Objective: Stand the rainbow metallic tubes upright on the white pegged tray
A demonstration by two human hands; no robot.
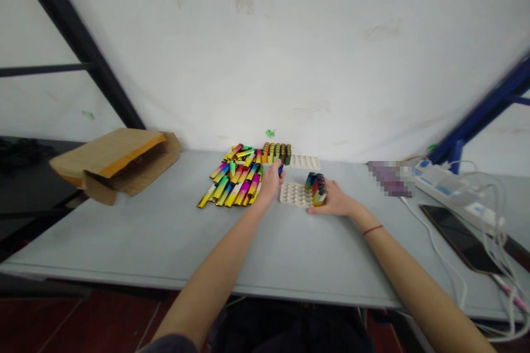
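Here's the scene: the left hand [269, 185] is closed around a lighter [280, 170], with only its dark blue end poking out, right beside a messy pile of rainbow lighters [232, 183]. The right hand [333, 201] is cupped around a small bunch of upright lighters [317, 188], just at the edge of a white tray [295, 194]. A second tray [305, 162] sits further back, next to a row of standing lighters [275, 153]. It's all on a grey surface [165, 242], with a cardboard box [116, 162] off to the left, and a power strip [451, 193] and phone [459, 237] off to the right.
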